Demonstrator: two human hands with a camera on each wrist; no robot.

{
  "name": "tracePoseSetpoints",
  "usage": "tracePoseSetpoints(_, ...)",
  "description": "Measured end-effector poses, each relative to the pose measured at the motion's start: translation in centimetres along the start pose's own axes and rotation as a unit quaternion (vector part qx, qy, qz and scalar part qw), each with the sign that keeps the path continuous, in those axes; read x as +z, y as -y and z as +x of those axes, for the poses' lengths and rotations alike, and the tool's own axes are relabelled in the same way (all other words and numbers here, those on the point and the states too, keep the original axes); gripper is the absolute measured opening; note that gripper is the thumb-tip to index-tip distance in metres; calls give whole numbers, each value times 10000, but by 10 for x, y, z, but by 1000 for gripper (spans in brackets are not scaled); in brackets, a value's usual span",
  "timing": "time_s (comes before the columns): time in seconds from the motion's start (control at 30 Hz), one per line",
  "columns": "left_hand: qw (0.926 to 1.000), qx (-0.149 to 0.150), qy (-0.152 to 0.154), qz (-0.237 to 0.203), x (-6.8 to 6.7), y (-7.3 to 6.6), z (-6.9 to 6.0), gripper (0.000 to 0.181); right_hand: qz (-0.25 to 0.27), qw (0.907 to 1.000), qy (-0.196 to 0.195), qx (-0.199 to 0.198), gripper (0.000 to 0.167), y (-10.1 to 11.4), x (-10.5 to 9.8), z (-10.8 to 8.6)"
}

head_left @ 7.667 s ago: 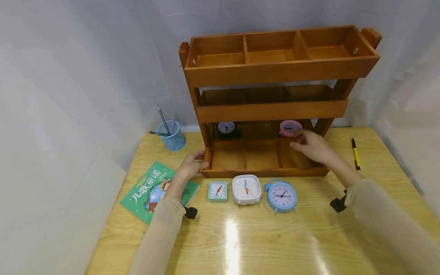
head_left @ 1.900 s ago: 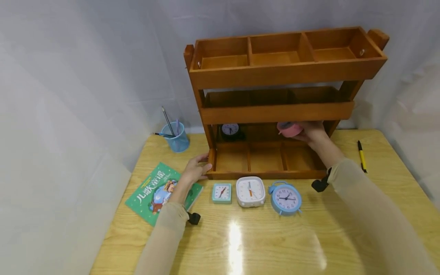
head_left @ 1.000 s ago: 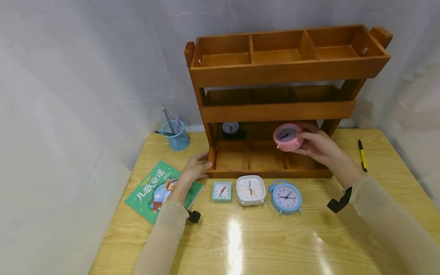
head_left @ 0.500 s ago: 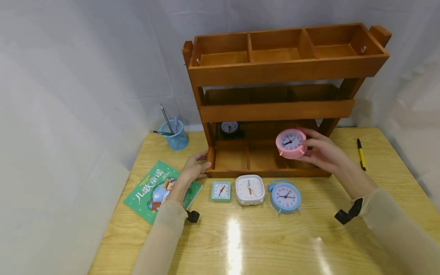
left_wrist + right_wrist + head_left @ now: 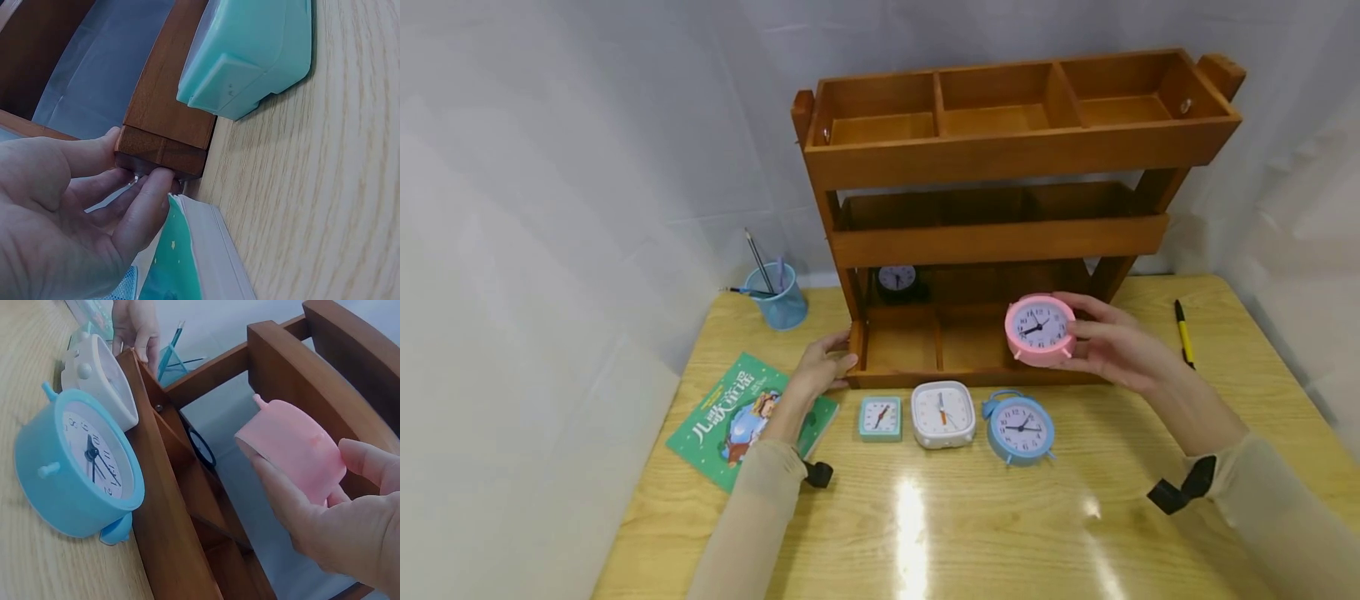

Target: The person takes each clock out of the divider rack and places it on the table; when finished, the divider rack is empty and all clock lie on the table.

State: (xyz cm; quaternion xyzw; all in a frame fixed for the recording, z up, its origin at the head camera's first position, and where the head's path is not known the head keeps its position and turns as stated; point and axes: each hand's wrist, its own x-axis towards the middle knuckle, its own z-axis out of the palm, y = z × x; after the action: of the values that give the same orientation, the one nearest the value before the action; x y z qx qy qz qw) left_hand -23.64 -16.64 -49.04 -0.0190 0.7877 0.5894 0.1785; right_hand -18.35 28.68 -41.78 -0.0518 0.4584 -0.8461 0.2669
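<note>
A pink alarm clock point(image 5: 1041, 327) is in my right hand point(image 5: 1116, 346), which grips it by its right side in front of the wooden shelf's lowest tier. Its dial faces me in the head view, and its pink casing shows in the right wrist view. My left hand point(image 5: 823, 364) grips the lower left corner of the wooden shelf point(image 5: 165, 147), thumb and fingers around its end. On the table before the shelf stand a mint square clock point(image 5: 880, 418), a white clock point(image 5: 943, 415) and a blue alarm clock point(image 5: 78, 462). A black clock point(image 5: 898, 282) sits at the back left of the shelf.
A green book point(image 5: 741, 421) lies under my left forearm. At the back left stands a blue mesh pen cup point(image 5: 782, 304) with pens and pencils. A yellow and black pen point(image 5: 1183, 333) lies right of the shelf. Curtains hang behind and at the sides.
My right hand has drawn the pink alarm clock forward and down out of the lower shelf space, its dial turning up toward me. My left hand has stayed on the shelf's corner.
</note>
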Motion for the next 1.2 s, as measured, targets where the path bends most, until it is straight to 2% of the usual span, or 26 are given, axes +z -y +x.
tracePoseSetpoints(0.2, 10000, -2, -19, 5, -1, -1, -1, 57, -62, 9992, 375, -153, 47, -3, -5, -12)
tracePoseSetpoints(0.37, 10000, -11, -10, 15, -2, 0, -1, 57, -141, 9983, 512, -254, 50, -6, -17, -25)
tracePoseSetpoints(0.53, 10000, -5, -12, -8, -2, 0, 0, 58, -473, 9959, 728, -264, 53, -10, -30, -36)
tracePoseSetpoints(0.83, 10000, 36, 18, 52, -2, -1, -1, 58, -1185, 9882, 955, 153, 56, -15, -52, -54)
tracePoseSetpoints(1.03, 10000, 54, 42, 34, -1, 1, -1, 58, -1106, 9829, 1417, 409, 60, -21, -62, -62)
tracePoseSetpoints(1.2, 10000, 74, 29, 9, -1, 3, 1, 58, -903, 9817, 1568, 590, 59, -22, -67, -66)
